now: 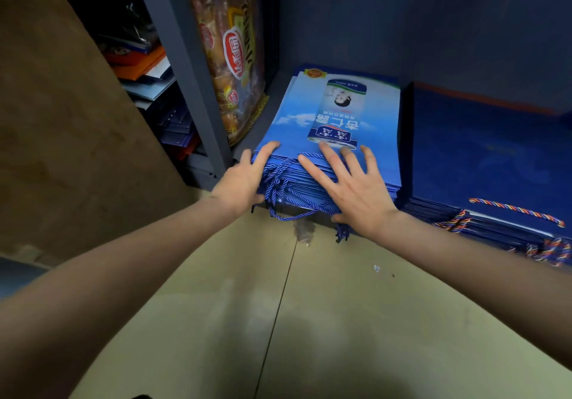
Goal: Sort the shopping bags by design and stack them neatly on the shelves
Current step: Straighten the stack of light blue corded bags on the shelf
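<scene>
step in hand appears to be squaring the light blue bag stack [334,120] on the shelf floor [266,114], just left of the dark blue bag stack [483,157]; the next move likely calls for an even push to align the front edges. left hand [244,179] presses the stack's front left corner and right hand [353,182] lies on top, both with fingers spread, flat and gripping nothing

Two bag stacks lie side by side on the shelf [272,111]: the printed stack [337,126] left, the plain stack [483,163] right. A snack package [230,49] leans upright left of the printed stack, beside the shelf post [185,67].
</scene>
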